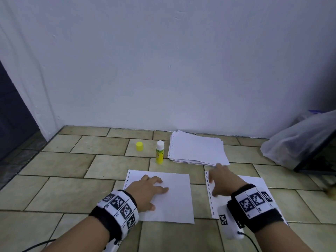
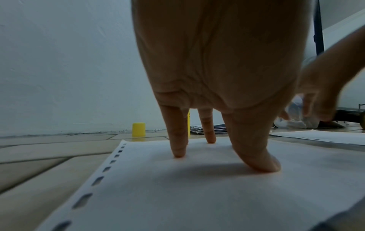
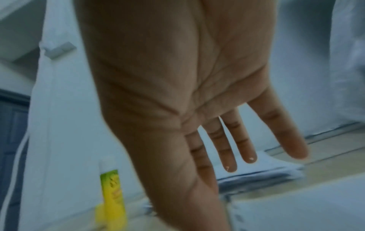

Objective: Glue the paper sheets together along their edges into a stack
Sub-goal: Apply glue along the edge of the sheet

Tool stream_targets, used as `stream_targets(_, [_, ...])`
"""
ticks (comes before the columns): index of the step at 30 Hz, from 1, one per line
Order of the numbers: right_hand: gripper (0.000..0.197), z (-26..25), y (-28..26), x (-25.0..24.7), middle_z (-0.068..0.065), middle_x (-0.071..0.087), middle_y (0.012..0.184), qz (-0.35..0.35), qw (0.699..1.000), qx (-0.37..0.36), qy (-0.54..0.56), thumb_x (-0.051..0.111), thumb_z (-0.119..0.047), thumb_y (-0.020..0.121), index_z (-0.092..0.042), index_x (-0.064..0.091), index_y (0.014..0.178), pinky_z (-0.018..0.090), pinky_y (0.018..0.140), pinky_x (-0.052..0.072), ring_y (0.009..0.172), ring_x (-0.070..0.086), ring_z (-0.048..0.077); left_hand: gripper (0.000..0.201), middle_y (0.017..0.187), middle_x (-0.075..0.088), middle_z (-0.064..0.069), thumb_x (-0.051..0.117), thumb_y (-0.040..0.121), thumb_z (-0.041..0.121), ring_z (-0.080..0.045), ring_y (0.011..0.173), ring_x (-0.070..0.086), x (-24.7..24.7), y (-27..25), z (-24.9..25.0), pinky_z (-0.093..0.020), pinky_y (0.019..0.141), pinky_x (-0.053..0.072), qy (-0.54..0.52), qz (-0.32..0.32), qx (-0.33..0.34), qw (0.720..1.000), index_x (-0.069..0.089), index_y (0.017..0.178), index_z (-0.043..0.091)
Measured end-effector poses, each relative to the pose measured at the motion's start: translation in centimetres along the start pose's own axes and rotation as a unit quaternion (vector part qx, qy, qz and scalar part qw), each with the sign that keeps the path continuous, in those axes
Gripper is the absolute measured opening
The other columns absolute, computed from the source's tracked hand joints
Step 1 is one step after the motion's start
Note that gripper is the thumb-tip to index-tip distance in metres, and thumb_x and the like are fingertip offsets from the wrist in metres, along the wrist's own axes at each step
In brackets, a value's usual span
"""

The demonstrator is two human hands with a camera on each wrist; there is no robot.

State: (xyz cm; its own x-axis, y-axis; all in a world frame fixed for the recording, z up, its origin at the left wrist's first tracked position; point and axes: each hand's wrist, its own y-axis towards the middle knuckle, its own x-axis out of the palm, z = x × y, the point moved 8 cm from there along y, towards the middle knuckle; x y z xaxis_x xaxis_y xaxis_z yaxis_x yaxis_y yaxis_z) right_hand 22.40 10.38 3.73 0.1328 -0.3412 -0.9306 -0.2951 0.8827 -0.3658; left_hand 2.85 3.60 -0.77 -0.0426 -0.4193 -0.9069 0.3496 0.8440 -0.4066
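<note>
Tiled floor (image 1: 72, 193) serves as workbench. Left hand (image 1: 147, 190) presses spread fingers on one sheet (image 1: 174, 200), presumably anchoring it; right hand (image 1: 223, 180), fingers extended and holding nothing, hovers toward the paper pile (image 1: 198, 150).

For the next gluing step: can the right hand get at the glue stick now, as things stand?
Probably yes. The right hand is open and holds nothing, and the uncapped glue stick stands upright on bare floor left of the paper pile, with nothing between them.
</note>
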Motion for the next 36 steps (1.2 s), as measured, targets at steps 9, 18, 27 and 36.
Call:
stream_targets(9, [0.054,-9.4,6.8,-4.2,0.006,0.057,0.123,0.107,0.92,-0.043,0.375,0.072,-0.027,0.082,-0.014,0.049,0.129,0.023,0.085,0.038,0.107,0.053,0.018,0.067,0.157,0.011,0.007,0.056,0.094,0.032,-0.024,0.137,0.02,0.2,-0.2,0.0,-0.043,0.105,0.038,0.014,-0.011,-0.009,1.0,0.021,0.151,0.037])
stream_targets(18, [0.032,-10.2,9.0,-3.9,0.008,0.061,0.106,0.092,0.942,-0.046,0.319,0.061,-0.024,0.091,-0.005,0.057,0.116,0.024,0.077,0.041,0.105,0.058,0.025,0.067,0.156,0.013,0.006,0.056,0.093,0.035,-0.024,0.135,0.022,0.1,-0.3,-0.3,-0.043,0.103,0.041,0.01,-0.009,-0.009,1.0,0.021,0.15,0.037])
stream_targets(27, [0.026,-4.6,4.3,-7.3,0.004,0.064,0.07,0.091,0.89,-0.065,0.442,0.082,0.001,0.067,-0.012,0.065,0.083,0.023,0.05,0.053,0.05,0.059,0.011,0.077,0.142,0.031,-0.004,0.063,0.083,0.056,-0.024,0.129,0.033,-1.7,0.3,0.0,-0.038,0.101,0.037,0.05,-0.016,-0.031,0.998,0.03,0.146,0.027])
stream_targets(36, [0.033,-6.4,4.3,-5.5,0.005,0.052,0.096,0.176,0.934,-0.061,0.306,0.075,-0.011,0.077,-0.017,0.051,0.098,0.024,0.066,0.038,0.087,0.048,0.019,0.078,0.139,0.036,-0.007,0.072,0.08,0.045,-0.024,0.124,0.036,-1.6,1.2,0.8,-0.037,0.104,0.034,-0.006,0.018,0.001,1.0,0.034,0.136,0.005])
